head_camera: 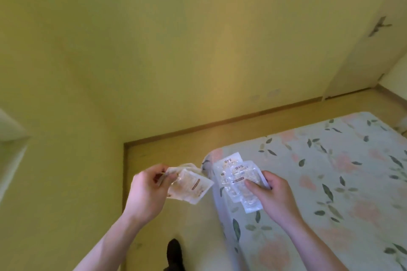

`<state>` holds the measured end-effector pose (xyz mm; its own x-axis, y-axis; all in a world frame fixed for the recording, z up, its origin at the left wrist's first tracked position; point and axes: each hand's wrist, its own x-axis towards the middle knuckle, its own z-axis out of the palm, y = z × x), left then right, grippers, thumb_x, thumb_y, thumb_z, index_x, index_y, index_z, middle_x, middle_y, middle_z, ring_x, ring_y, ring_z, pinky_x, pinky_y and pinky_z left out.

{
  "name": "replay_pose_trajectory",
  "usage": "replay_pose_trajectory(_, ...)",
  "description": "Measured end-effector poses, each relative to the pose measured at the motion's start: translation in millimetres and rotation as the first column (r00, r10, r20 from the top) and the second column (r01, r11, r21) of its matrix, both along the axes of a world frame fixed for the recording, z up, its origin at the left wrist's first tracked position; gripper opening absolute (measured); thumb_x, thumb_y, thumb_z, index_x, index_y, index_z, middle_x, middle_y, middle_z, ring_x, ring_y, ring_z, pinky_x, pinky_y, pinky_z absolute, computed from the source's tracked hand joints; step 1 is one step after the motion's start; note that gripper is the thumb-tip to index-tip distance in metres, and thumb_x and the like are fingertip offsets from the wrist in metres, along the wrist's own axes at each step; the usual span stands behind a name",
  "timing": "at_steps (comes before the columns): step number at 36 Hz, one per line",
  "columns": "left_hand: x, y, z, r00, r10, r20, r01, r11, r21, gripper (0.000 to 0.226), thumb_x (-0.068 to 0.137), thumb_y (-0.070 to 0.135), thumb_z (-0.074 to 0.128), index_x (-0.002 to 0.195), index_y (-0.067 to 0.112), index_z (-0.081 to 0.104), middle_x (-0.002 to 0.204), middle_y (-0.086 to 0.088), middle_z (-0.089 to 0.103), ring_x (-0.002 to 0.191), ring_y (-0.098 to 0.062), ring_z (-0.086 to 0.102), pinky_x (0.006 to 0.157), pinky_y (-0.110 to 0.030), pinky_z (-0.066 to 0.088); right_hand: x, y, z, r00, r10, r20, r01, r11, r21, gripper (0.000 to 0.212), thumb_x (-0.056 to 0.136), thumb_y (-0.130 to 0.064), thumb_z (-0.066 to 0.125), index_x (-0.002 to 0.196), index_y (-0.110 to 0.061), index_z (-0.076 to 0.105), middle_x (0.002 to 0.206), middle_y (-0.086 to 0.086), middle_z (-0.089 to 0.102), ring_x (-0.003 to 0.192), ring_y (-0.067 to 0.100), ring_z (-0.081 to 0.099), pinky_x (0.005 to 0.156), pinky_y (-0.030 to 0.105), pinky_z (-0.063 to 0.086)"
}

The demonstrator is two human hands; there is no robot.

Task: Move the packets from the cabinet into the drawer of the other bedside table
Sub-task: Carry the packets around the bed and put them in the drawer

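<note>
Yellow-green walls (154,39), plain. Wooden floor (176,147) with darker skirting board (231,120) along the wall base. Bed (330,182), lower right, floral leaf-print cover. Pale door (370,50) with handle (380,26), upper right.

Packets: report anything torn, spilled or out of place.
Nothing stands out. The left hand grips a few packets and the right hand grips two more over the bed's corner. All look sealed, though the picture is blurred.
</note>
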<state>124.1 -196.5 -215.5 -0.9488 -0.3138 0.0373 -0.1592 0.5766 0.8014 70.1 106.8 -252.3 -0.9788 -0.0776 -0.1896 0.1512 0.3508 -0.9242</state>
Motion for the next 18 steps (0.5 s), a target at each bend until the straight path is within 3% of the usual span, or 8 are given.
replay_pose_trajectory(2, -24, -19, -4, 1.000, 0.029, 0.001, -0.029, 1.000, 0.005, 0.031, 0.092, 0.022, 0.069, 0.065, 0.027, 0.056, 0.052, 0.009, 0.048, 0.049, -0.009, 0.035, 0.044, -0.019, 0.027, -36, -19, 0, 1.000, 0.020, -0.015, -0.020, 1.000, 0.005, 0.047, 0.073, -0.053, 0.075, 0.084, -0.008, 0.067, 0.071, 0.018, 0.062, 0.062, 0.013, 0.049, 0.059, 0.031, 0.036)
replay_pose_trajectory(4, -50, -37, -8, 0.999, 0.050, -0.004, -0.050, 0.999, -0.005, 0.029, 0.092, 0.024, 0.070, 0.066, 0.022, 0.057, 0.054, 0.005, 0.053, 0.050, -0.009, 0.037, 0.045, -0.021, 0.029, -67, -39, 3, 0.999, 0.040, -0.020, -0.040, 0.999, 0.011, 0.038, 0.078, -0.046, 0.077, 0.084, -0.009, 0.069, 0.076, 0.020, 0.066, 0.063, 0.014, 0.053, 0.060, 0.031, 0.038)
replay_pose_trajectory(6, -79, -54, -11, 0.998, 0.068, -0.011, -0.068, 0.998, 0.006, 0.032, 0.092, 0.023, 0.071, 0.063, 0.021, 0.056, 0.053, 0.006, 0.052, 0.050, -0.009, 0.037, 0.044, -0.019, 0.030, -98, -57, 1, 0.999, 0.050, -0.012, -0.050, 0.999, 0.022, 0.025, 0.083, -0.034, 0.080, 0.085, -0.011, 0.070, 0.081, 0.019, 0.069, 0.065, 0.016, 0.057, 0.061, 0.031, 0.041)
replay_pose_trajectory(9, -126, -80, -11, 0.998, 0.058, -0.009, -0.058, 0.998, 0.015, 0.033, 0.092, 0.022, 0.071, 0.063, 0.019, 0.057, 0.051, 0.009, 0.047, 0.048, -0.008, 0.035, 0.043, -0.017, 0.027, -141, -83, -1, 0.998, 0.054, -0.013, -0.053, 0.998, 0.033, 0.026, 0.083, -0.035, 0.080, 0.086, -0.011, 0.071, 0.082, 0.018, 0.071, 0.066, 0.017, 0.059, 0.062, 0.032, 0.043)
replay_pose_trajectory(11, -160, -98, -11, 0.999, 0.037, 0.004, -0.037, 0.999, 0.010, 0.029, 0.093, 0.024, 0.071, 0.067, 0.015, 0.059, 0.053, 0.004, 0.048, 0.049, -0.008, 0.034, 0.044, -0.019, 0.027, -169, -98, 2, 1.000, 0.025, -0.006, -0.024, 0.999, 0.024, 0.023, 0.084, -0.032, 0.080, 0.081, -0.011, 0.070, 0.074, 0.015, 0.069, 0.062, 0.016, 0.056, 0.058, 0.029, 0.039)
replay_pose_trajectory(14, -212, -121, -13, 1.000, -0.013, 0.015, 0.013, 1.000, 0.023, 0.029, 0.092, 0.024, 0.069, 0.067, 0.016, 0.058, 0.052, 0.008, 0.046, 0.051, -0.009, 0.033, 0.047, -0.022, 0.028, -203, -113, 2, 0.998, -0.061, -0.022, 0.061, 0.998, 0.008, 0.028, 0.085, -0.023, 0.078, 0.064, -0.016, 0.061, 0.053, -0.006, 0.052, 0.052, 0.010, 0.043, 0.050, 0.021, 0.031)
replay_pose_trajectory(16, -248, -131, -13, 0.998, -0.055, 0.035, 0.054, 0.998, 0.030, 0.030, 0.093, 0.023, 0.069, 0.066, 0.017, 0.056, 0.052, 0.010, 0.043, 0.052, -0.009, 0.033, 0.050, -0.026, 0.029, -225, -120, -2, 0.996, -0.094, -0.005, 0.094, 0.995, 0.019, 0.024, 0.086, -0.025, 0.078, 0.069, -0.014, 0.066, 0.058, 0.002, 0.059, 0.055, 0.013, 0.048, 0.054, 0.026, 0.035)
replay_pose_trajectory(18, -284, -136, -15, 0.994, -0.091, 0.063, 0.090, 0.996, 0.026, 0.031, 0.093, 0.024, 0.069, 0.066, 0.017, 0.055, 0.051, 0.011, 0.042, 0.052, -0.009, 0.033, 0.050, -0.025, 0.029, -245, -123, -8, 0.993, -0.116, 0.033, 0.116, 0.993, 0.009, 0.023, 0.085, -0.030, 0.079, 0.081, -0.009, 0.070, 0.076, 0.017, 0.068, 0.062, 0.018, 0.058, 0.061, 0.031, 0.041)
